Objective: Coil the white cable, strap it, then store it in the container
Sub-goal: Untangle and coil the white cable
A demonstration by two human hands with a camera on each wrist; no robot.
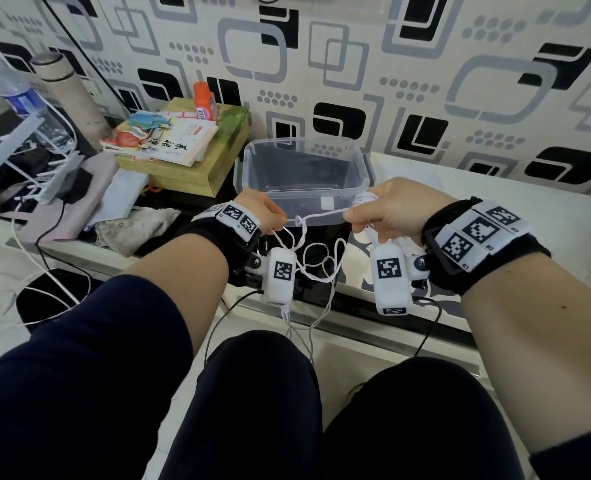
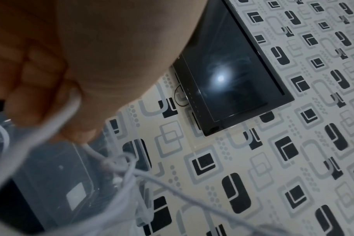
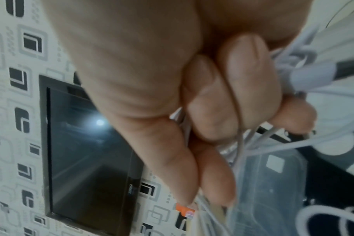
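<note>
A thin white cable (image 1: 316, 216) stretches taut between my two hands, with a small knot near the left one and loose loops (image 1: 321, 261) hanging below. My left hand (image 1: 264, 211) pinches one stretch of it; the cable (image 2: 69, 111) runs out of its curled fingers. My right hand (image 1: 380, 211) grips a bundle of cable turns (image 3: 240, 143) with a plug end (image 3: 305, 76) sticking out. Both hands hover just in front of the clear plastic container (image 1: 304, 161), which stands open with nothing inside.
A stack of books on a box (image 1: 169, 143) with an orange bottle (image 1: 204, 100) sits left of the container. Further left are a thermos (image 1: 69, 88), a water bottle (image 1: 20, 95) and tangled chargers. A dark screen (image 2: 232, 71) hangs on the patterned wall.
</note>
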